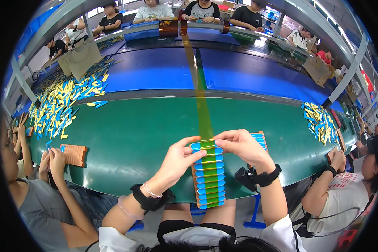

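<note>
Ten-odd blue pieces [208,174], yellow-taped.

The left hand [178,161] and right hand [241,146] cover the upper edges of the ribbed tray [208,176]; a second tray [259,140] behind the right hand is mostly hidden. The piles of blue and yellow pieces [63,105] at left blur together. At the lower edge, the person's sleeves are cut off.
</note>
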`<state>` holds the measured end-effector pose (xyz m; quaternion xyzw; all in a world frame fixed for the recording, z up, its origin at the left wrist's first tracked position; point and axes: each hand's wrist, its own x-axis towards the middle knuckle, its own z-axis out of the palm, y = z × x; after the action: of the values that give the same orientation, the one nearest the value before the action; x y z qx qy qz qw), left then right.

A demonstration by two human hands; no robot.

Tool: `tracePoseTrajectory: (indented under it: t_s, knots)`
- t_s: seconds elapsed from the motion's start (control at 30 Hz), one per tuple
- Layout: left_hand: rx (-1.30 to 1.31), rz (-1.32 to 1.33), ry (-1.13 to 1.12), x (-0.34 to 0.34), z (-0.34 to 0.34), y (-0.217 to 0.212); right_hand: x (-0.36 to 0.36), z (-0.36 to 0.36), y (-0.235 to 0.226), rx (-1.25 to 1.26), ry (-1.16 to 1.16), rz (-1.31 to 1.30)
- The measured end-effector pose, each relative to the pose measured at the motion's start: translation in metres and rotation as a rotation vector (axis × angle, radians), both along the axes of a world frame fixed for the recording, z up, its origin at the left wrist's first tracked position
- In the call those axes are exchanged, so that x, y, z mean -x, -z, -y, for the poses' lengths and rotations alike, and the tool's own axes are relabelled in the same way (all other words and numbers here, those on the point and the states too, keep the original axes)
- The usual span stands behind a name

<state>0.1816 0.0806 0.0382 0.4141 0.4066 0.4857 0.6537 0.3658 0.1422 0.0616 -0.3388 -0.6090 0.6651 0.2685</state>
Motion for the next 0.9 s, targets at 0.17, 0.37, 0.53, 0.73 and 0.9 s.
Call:
tracePoseTrajectory:
  t_s: [0.17,0.37,0.53,0.73,0.9]
  knots:
    - [0.024,-0.036,-0.064,0.008,0.006,0.003,0.006,-0.016,-0.006,-0.209,-0.130,0.189]
    - [0.046,0.056,-0.007,0.005,0.002,-0.009,0.005,-0.032,-0.027,-0.308,-0.165,0.242]
    - [0.092,0.158,0.018,0.009,0.010,-0.027,0.008,-0.042,-0.042,-0.544,-0.043,0.394]
    - [0.067,0.094,-0.015,0.038,0.019,-0.005,-0.040,-0.065,-0.016,-0.394,0.190,0.474]
    - [0.195,0.163,0.015,0.029,0.031,0.011,-0.007,-0.043,0.020,-0.112,0.028,0.444]
